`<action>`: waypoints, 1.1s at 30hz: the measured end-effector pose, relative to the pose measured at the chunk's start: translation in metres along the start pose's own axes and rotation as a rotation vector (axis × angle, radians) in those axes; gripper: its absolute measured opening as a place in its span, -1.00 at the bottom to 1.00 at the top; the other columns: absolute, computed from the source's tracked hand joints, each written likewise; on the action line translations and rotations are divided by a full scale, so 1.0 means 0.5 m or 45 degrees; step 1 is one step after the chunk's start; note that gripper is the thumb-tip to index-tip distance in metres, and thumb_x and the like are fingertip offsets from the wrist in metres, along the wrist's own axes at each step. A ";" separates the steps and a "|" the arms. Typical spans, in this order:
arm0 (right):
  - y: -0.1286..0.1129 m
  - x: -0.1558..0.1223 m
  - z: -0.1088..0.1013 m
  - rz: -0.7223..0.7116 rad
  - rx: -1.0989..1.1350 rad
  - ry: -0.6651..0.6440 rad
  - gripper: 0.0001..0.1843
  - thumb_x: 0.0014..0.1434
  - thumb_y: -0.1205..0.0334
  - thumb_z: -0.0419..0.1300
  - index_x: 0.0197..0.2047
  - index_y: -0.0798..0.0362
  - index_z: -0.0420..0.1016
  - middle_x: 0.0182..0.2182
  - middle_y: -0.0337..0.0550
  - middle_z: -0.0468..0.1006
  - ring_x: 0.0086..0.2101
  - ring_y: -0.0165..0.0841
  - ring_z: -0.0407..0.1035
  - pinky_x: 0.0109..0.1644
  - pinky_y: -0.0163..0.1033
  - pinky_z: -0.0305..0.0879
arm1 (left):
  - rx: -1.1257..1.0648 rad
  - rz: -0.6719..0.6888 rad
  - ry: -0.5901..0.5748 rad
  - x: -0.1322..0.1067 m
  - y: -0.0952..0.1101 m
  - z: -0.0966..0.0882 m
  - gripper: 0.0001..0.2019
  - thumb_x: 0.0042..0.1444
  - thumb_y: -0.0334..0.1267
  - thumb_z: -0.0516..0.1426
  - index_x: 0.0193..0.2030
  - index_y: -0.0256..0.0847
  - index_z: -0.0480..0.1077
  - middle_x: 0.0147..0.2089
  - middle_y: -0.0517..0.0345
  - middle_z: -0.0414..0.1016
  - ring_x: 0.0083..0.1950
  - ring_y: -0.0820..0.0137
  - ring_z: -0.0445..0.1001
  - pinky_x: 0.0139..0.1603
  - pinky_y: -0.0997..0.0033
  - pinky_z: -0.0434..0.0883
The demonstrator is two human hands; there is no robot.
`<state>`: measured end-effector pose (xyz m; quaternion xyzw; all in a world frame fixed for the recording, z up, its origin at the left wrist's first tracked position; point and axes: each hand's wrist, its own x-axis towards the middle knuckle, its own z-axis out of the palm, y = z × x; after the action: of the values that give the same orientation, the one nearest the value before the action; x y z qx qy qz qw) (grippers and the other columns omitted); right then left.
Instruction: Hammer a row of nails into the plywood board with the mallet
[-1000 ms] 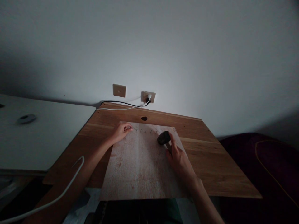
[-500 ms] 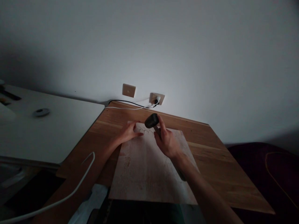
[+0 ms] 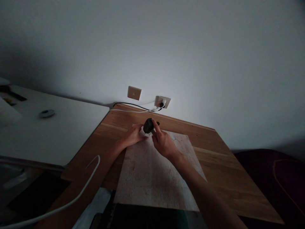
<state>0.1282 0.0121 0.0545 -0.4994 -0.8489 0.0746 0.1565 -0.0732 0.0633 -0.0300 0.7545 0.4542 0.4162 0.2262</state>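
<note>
So, where's the black mallet [image 3: 149,126] sitting?

Just above the far end of the pale board [image 3: 152,178], with the right hand [image 3: 164,143] wrapped tight around its handle.

And the left hand [image 3: 134,134]?

Curled on the board right beside the mallet head, fingertips bunched. Can't tell if it's pinching anything. The board's lying on a wooden desk [image 3: 214,165].

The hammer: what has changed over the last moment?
The right hand has carried the dark-headed hammer leftward, from the right part of the board's far edge to just beside the left hand. Its fingers kept hold of the hammer throughout. The left hand stays near that far edge, and the pale board still lies on the wooden table.
</note>
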 end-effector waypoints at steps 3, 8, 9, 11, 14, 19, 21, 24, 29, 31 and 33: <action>0.003 -0.002 0.001 -0.002 -0.030 -0.068 -0.08 0.30 0.41 0.08 0.63 0.09 -0.20 -0.10 0.07 0.73 -0.19 -0.11 0.64 -0.08 -0.12 0.48 | 0.014 -0.014 -0.004 0.000 0.000 0.000 -0.52 -0.01 -0.23 0.43 0.09 -0.17 0.56 0.01 0.01 0.66 0.05 0.08 0.59 0.13 0.14 0.46; 0.002 -0.005 -0.005 0.040 0.051 0.087 -0.10 0.35 0.38 0.02 0.63 0.11 -0.31 -0.15 0.02 0.73 -0.25 -0.13 0.62 -0.13 -0.13 0.45 | 0.002 0.007 -0.012 0.000 -0.007 0.001 -0.51 0.00 -0.13 0.44 0.09 -0.14 0.56 0.07 0.00 0.65 0.11 0.05 0.57 0.12 0.14 0.46; 0.000 -0.004 -0.005 0.035 0.046 0.073 -0.11 0.35 0.38 0.02 0.63 0.11 -0.29 -0.13 0.04 0.73 -0.23 -0.13 0.63 -0.12 -0.14 0.45 | 0.001 0.018 -0.017 0.001 -0.009 0.001 -0.52 0.01 -0.14 0.43 0.09 -0.14 0.56 0.06 0.01 0.65 0.10 0.06 0.57 0.12 0.15 0.46; -0.002 -0.004 -0.002 0.013 0.002 -0.007 -0.12 0.33 0.39 0.04 0.63 0.09 -0.22 -0.08 0.07 0.72 -0.20 -0.12 0.63 -0.10 -0.14 0.44 | 0.005 0.037 -0.027 0.002 -0.012 0.002 -0.57 0.03 -0.18 0.42 0.06 -0.16 0.56 0.03 0.03 0.66 0.06 0.09 0.58 0.10 0.17 0.45; 0.005 -0.010 0.004 -0.010 -0.049 -0.075 -0.12 0.32 0.39 0.07 0.62 0.06 -0.17 -0.10 0.05 0.72 -0.18 -0.12 0.62 -0.10 -0.15 0.43 | 0.047 0.032 -0.021 0.002 -0.018 0.005 -0.65 0.02 -0.23 0.41 -0.03 -0.18 0.57 -0.04 0.04 0.65 0.00 0.13 0.58 0.06 0.19 0.45; 0.046 -0.037 0.002 0.056 0.062 0.128 -0.13 0.33 0.32 0.04 0.62 0.04 -0.20 -0.21 -0.06 0.71 -0.32 -0.18 0.59 -0.18 -0.19 0.42 | 0.145 -0.005 -0.010 0.000 -0.026 0.013 -0.83 0.11 -0.20 0.38 -0.18 -0.17 0.60 -0.18 0.07 0.60 -0.10 0.20 0.55 -0.03 0.24 0.43; 0.064 -0.047 -0.002 0.091 0.090 0.183 -0.14 0.33 0.30 0.04 0.61 0.05 -0.16 -0.24 -0.07 0.71 -0.36 -0.19 0.58 -0.20 -0.18 0.43 | 0.166 -0.001 -0.006 0.000 -0.027 0.014 -0.89 0.17 -0.21 0.34 -0.24 -0.18 0.60 -0.25 0.09 0.56 -0.17 0.24 0.53 -0.09 0.28 0.41; 0.080 -0.055 -0.007 0.121 0.100 0.216 -0.16 0.32 0.27 0.04 0.60 0.06 -0.12 -0.30 -0.10 0.69 -0.39 -0.19 0.55 -0.21 -0.17 0.43 | 0.180 0.035 -0.002 0.002 -0.024 0.013 -0.92 0.21 -0.25 0.31 -0.28 -0.18 0.60 -0.31 0.11 0.52 -0.20 0.27 0.51 -0.11 0.31 0.39; 0.069 -0.049 -0.013 0.118 0.126 0.205 -0.16 0.30 0.28 0.05 0.60 0.05 -0.08 -0.33 -0.11 0.68 -0.41 -0.20 0.54 -0.22 -0.15 0.43 | 0.170 0.036 -0.043 0.003 -0.017 0.010 -0.93 0.23 -0.33 0.28 -0.29 -0.19 0.61 -0.33 0.11 0.52 -0.22 0.29 0.52 -0.15 0.34 0.37; 0.054 -0.041 -0.015 0.102 0.146 0.192 -0.15 0.30 0.30 0.05 0.60 0.05 -0.09 -0.31 -0.10 0.69 -0.41 -0.20 0.54 -0.21 -0.15 0.43 | 0.154 0.019 -0.031 0.001 -0.014 0.010 -0.93 0.23 -0.32 0.28 -0.18 -0.18 0.62 -0.30 0.12 0.54 -0.22 0.29 0.52 -0.15 0.34 0.39; 0.036 -0.031 -0.015 0.078 0.160 0.178 -0.14 0.31 0.32 0.03 0.61 0.06 -0.15 -0.28 -0.08 0.71 -0.37 -0.19 0.56 -0.19 -0.15 0.44 | 0.125 -0.002 0.018 -0.001 -0.012 0.010 -0.73 0.18 -0.25 0.34 0.03 -0.17 0.59 -0.24 0.12 0.56 -0.20 0.28 0.53 -0.13 0.33 0.41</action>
<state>0.1524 0.0072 0.0535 -0.5184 -0.8138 0.0975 0.2439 -0.0721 0.0661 -0.0375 0.7614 0.4763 0.3984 0.1861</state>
